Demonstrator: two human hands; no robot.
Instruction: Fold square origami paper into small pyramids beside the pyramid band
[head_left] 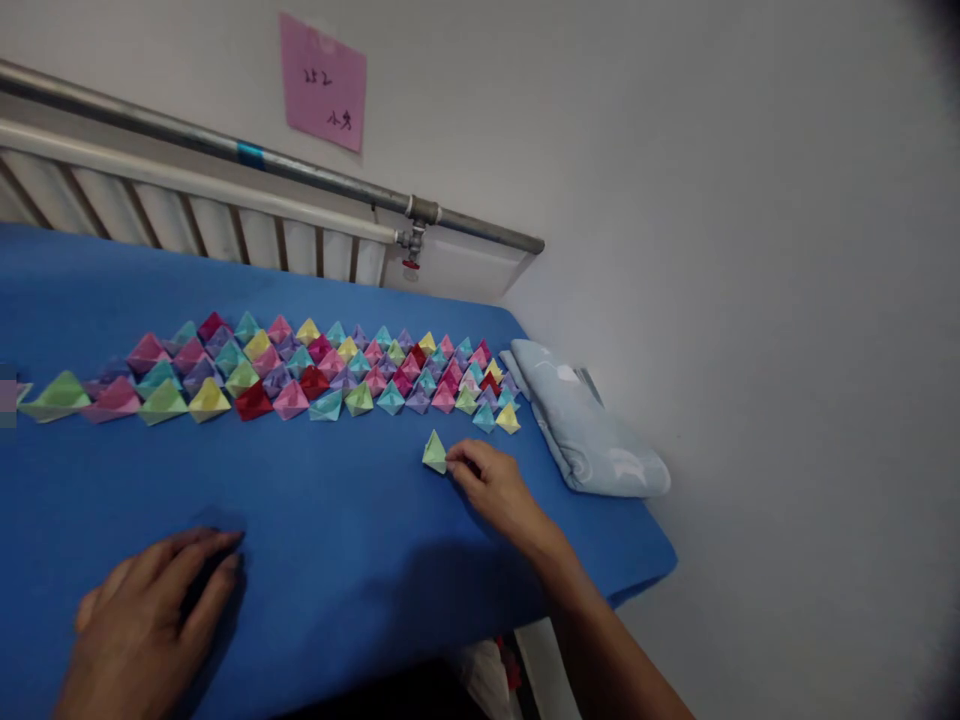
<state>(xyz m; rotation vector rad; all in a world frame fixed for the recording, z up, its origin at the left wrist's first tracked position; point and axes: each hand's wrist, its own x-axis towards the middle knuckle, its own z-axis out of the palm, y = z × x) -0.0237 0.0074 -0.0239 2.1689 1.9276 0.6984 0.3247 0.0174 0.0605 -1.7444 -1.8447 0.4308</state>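
Between the thumb and fingertips of my right hand (491, 482) is the edge of a light green folded paper boat (434, 453), held upright at or just above the blue tabletop. My left hand (154, 605) rests on the blue surface at the lower left, fingers apart and nothing in them. Beyond both hands, rows of small paper boats (291, 400) in pink, yellow, blue, purple, green and red stretch across the table. At the right end of the rows sits a yellow boat (508, 419), the nearest one to my right hand.
A folded light blue cloth (592, 425) lies at the table's right end against the wall. Behind the blue table (315, 530) run a radiator (217, 225) and a metal pipe (337, 178) with a valve. A pink note (324, 85) is stuck on the wall.
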